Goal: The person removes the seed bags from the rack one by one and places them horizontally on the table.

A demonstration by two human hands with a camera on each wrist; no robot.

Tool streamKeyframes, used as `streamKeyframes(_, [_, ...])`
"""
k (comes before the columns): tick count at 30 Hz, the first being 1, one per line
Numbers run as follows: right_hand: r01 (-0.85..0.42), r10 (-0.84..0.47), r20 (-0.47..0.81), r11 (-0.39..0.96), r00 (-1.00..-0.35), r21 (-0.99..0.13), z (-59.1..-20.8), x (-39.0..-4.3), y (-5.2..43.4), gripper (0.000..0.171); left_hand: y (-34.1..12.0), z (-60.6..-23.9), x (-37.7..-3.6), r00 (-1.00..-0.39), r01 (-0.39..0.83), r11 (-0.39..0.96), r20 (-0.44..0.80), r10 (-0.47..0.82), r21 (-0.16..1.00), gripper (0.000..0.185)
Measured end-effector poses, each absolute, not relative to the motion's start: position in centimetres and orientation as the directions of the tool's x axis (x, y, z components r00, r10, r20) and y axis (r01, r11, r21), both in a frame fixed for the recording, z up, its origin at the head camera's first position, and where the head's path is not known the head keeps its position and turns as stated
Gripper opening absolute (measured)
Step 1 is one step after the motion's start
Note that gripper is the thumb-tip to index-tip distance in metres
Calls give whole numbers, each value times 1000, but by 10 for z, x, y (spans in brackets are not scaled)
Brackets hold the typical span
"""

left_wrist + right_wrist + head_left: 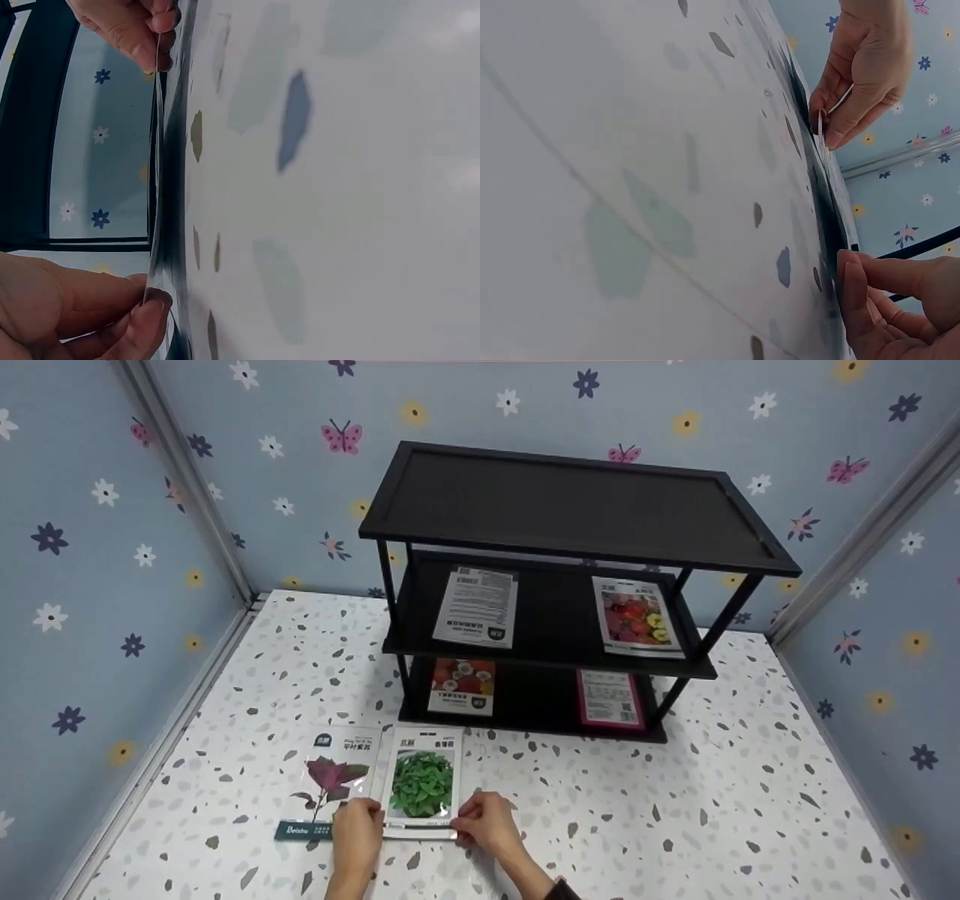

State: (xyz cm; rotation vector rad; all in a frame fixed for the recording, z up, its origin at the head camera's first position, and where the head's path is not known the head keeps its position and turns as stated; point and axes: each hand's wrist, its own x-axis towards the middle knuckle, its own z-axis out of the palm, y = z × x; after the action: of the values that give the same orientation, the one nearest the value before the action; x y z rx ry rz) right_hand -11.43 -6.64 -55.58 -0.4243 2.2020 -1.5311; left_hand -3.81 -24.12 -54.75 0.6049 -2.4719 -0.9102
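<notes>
Our left hand (357, 823) and right hand (485, 821) each pinch a bottom corner of the green-leaf seed packet (422, 782), which lies on the table (712, 802) just in front of the black shelf (570, 510). Four packets already sit on the shelf's lower tiers, while the purple-leaf packet (328, 781) waits beside ours and the top tier stays bare, so we judge the shelving partly done. Both wrist views show only the packet's thin edge between fingertips, and its print is too small to read.
</notes>
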Motion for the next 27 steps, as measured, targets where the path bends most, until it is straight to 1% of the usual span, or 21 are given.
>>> streamKeyframes(2, [33, -469, -202, 343, -860, -939, -557, -115, -68, 10, -242, -547, -38, -811, -255, 696, 243, -532, 671, 5])
streamKeyframes(5, [62, -458, -235, 361, -857, -930, -556, -116, -69, 11, -241, -545, -39, -812, -268, 705, 240, -532, 656, 6])
streamKeyframes(7, [66, -454, -245, 375, -857, -925, -556, -117, -70, 12, -241, -544, -39, -815, -276, 711, 235, -530, 647, 7])
streamKeyframes(10, [30, -461, -223, 390, -859, -920, -555, -117, -70, 12, -240, -542, -40, -825, -289, 715, 213, -523, 637, 8])
streamKeyframes(12, [-29, -470, -178, 401, -864, -916, -555, -115, -68, 12, -239, -541, -40, -833, -295, 717, 197, -516, 631, 11])
streamKeyframes(15, [-151, -478, -96, 451, -873, -880, -552, -112, -66, 12, -238, -539, -38, -838, -296, 730, 199, -508, 617, 15])
streamKeyframes(18, [-227, -504, -59, 486, -861, -844, -543, -110, -61, 10, -237, -534, -37, -842, -285, 741, 210, -496, 608, 16])
streamKeyframes(21, [-275, -573, -54, 471, -818, -838, -529, -110, -55, 7, -236, -522, -37, -860, -283, 744, 183, -476, 606, 18])
streamKeyframes(24, [-345, -647, -43, 460, -762, -818, -510, -113, -48, 9, -235, -505, -40, -890, -272, 755, 142, -433, 597, 24])
streamKeyframes(27, [-422, -689, -32, 479, -724, -770, -486, -118, -42, 12, -234, -483, -47, -925, -217, 779, 130, -356, 588, 28])
